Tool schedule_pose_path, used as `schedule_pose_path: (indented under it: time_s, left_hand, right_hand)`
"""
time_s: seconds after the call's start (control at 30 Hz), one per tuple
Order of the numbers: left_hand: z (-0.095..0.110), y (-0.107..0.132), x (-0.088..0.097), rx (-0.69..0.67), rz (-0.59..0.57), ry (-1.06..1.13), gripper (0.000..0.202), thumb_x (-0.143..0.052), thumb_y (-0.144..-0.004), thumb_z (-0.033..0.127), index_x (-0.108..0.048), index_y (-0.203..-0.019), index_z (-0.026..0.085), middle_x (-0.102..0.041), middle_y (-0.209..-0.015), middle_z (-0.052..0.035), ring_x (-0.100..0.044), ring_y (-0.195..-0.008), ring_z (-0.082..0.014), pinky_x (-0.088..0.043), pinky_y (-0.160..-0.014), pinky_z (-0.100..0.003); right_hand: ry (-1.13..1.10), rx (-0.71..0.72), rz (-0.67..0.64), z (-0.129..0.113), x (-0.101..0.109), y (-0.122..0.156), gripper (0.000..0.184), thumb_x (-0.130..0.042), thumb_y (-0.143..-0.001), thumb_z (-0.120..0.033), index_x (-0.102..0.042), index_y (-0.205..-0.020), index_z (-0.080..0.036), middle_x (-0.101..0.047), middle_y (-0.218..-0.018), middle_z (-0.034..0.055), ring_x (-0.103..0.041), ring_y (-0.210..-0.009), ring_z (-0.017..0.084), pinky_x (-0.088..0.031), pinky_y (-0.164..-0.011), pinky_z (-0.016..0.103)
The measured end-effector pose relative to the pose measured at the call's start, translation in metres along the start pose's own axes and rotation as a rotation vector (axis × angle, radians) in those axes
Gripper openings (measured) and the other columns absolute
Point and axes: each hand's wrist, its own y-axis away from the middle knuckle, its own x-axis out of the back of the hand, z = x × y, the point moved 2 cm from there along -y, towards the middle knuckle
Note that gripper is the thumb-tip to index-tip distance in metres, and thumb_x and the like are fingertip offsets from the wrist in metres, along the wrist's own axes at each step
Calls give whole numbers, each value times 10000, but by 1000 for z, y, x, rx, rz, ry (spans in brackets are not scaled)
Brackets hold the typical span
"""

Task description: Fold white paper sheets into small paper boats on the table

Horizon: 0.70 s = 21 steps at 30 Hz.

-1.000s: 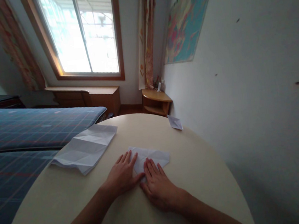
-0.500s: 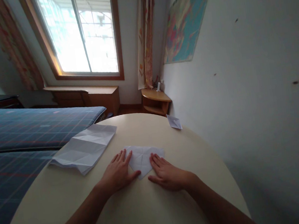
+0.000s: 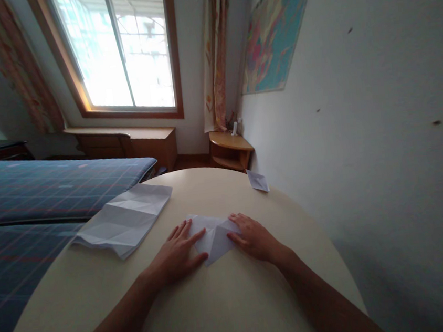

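A small folded white paper (image 3: 214, 238) lies on the round cream table (image 3: 228, 302), its lower edge coming to a point toward me. My left hand (image 3: 179, 252) rests flat on the paper's left part, fingers stretched out. My right hand (image 3: 255, 236) lies flat on its right corner, fingers spread and pressing down. Neither hand holds anything.
A larger creased white sheet (image 3: 126, 218) lies at the table's left rim, partly over the edge. A small folded paper piece (image 3: 258, 180) sits at the far right rim by the wall. A plaid bed (image 3: 42, 190) stands to the left, a window and wooden corner shelf (image 3: 231, 152) beyond.
My right hand has slid from the paper's middle to its right corner. The paper's right side is now folded in, giving a pointed shape. My left hand has stayed put.
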Motion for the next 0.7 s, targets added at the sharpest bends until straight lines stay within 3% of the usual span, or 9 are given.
schedule_pose_path:
  time_s: [0.23, 0.33, 0.47, 0.7]
  left_hand:
    - [-1, -1, -2, -71, 1, 50, 558, -418, -933, 581, -419, -1445, 359, -225, -1609, -46, -187, -1469, -324, -238, -1169, -505]
    - [5, -2, -1, -83, 75, 42, 498, -407, -954, 532, -497, -1398, 325, -320, -1568, -55, -265, -1442, -305, -277, -1160, -481]
    - [22, -2, 1, -93, 124, 33, 437, -462, -944, 472, -580, -1315, 275, -539, -1378, -83, -478, -1258, -276, -382, -1091, -457]
    - [35, 1, 0, -179, 84, 55, 443, -533, -897, 336, -547, -1340, 322, -541, -1384, -56, -474, -1253, -280, -401, -1071, -465]
  right_hand:
    - [-72, 28, 63, -1, -7, -3, 525, -586, -871, -345, -517, -1342, -125, -581, -1328, 154, -516, -1235, 252, -360, -1079, 380]
    - [-71, 42, 73, -1, -6, -4, 492, -609, -858, -345, -547, -1301, -140, -602, -1280, 139, -526, -1197, 250, -374, -1055, 374]
    - [-73, 53, 102, -2, -2, -3, 515, -663, -827, -375, -570, -1272, -132, -623, -1199, 133, -545, -1129, 246, -402, -1010, 354]
    - [-51, 26, 70, 0, 5, -1, 589, -745, -751, -454, -601, -1253, -181, -640, -1168, 106, -565, -1087, 255, -430, -949, 355]
